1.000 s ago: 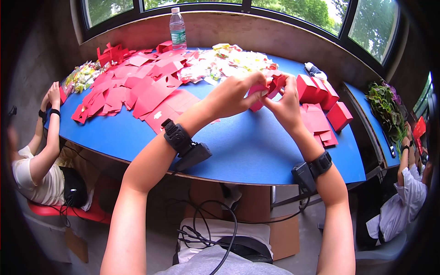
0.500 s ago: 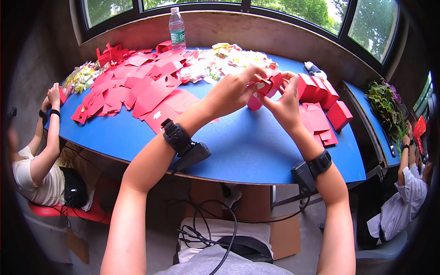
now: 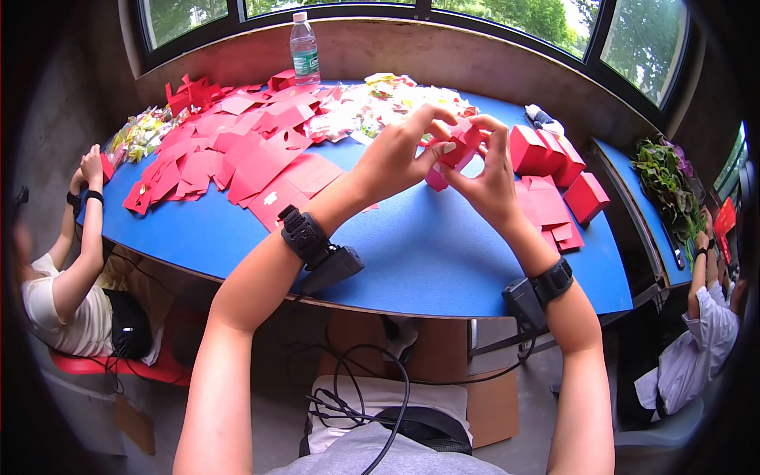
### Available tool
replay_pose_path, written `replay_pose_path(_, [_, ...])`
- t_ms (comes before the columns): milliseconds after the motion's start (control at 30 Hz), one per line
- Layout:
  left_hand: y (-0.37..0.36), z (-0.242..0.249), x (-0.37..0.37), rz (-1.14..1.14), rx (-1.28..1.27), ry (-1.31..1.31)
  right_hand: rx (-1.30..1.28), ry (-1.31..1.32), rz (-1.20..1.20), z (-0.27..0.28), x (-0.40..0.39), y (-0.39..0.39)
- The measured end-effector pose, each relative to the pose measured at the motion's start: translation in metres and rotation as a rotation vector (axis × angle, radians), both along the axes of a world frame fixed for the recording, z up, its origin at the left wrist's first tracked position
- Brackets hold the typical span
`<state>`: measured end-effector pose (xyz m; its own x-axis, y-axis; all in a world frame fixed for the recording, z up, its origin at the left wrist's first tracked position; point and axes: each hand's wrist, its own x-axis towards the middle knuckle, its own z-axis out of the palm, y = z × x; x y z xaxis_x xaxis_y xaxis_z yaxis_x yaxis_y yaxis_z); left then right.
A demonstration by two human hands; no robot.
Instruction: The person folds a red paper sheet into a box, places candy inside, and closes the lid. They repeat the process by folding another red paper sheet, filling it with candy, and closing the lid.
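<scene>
Between my two hands is a small red box, held above the blue table. My left hand grips its left side, the thumb and fingers pressed on the card. On the other side my right hand has thumb and fingers round the box's right edge. Folded red boxes stand to the right of my right hand, with flat red pieces in front of them. Left of my left hand lies a wide heap of red card sheets.
Wrapped sweets lie at the back middle, more at the far left. A water bottle stands near the window. One person's hands are at the left edge; another person sits right, near green plants.
My fingers have shifted on the red box; my right fingers are raised and curled more over its top. The box has turned slightly between my hands.
</scene>
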<state>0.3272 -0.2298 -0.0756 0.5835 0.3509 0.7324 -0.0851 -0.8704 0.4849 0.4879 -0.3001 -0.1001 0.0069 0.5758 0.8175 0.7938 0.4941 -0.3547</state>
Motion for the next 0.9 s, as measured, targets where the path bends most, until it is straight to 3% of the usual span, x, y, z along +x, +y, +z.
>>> replay_pose_path(700, [0.011,-0.007,0.003,0.102,0.21,-0.062,0.091,0.021,0.031,-0.001,-0.001,0.001])
replay_pose_path(900, [0.013,-0.01,0.003,0.011,0.161,0.055,0.113,0.005,0.033,0.006,-0.005,-0.004])
